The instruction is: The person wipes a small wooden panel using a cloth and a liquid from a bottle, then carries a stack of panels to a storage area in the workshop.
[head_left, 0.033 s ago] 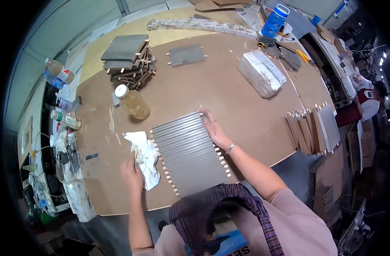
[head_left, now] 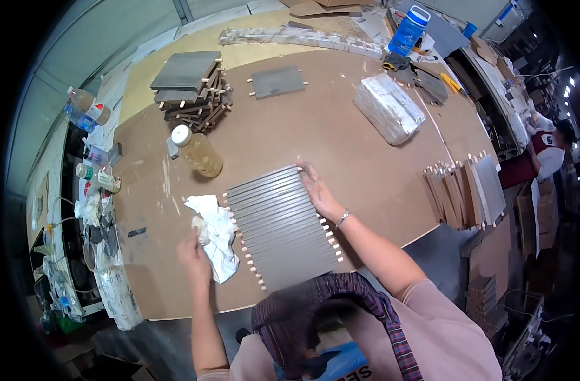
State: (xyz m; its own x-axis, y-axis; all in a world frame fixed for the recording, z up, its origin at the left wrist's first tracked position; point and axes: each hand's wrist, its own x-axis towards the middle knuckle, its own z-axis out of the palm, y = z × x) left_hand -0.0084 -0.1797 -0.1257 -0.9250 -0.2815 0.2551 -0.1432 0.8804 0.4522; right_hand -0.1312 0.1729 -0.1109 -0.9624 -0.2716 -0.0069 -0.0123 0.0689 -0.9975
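In front of me lies a row of grey boards (head_left: 280,222), set close together with pale wooden dowels sticking out along both sides. My right hand (head_left: 318,195) rests against the far right side of this row, fingers stretched along the board ends. To the left of the boards, my left hand (head_left: 191,254) pinches a small cream-coloured wad (head_left: 201,231); whether it is cloth or sponge cannot be made out. Beneath and beside the wad, a crumpled white cloth (head_left: 221,251) lies on the table, close to the left dowels.
A capped jar of yellowish liquid (head_left: 201,155) stands beyond the cloth. Doweled boards form a pile (head_left: 187,73) at far left; a single doweled board (head_left: 277,82) lies nearby. A wrapped block (head_left: 389,109) and more doweled boards (head_left: 458,193) are right. Another person (head_left: 547,149) is further right.
My left hand has lifted slightly and drawn left with the cream wad, which shows more clearly above the white cloth. My right hand and the boards look the same.
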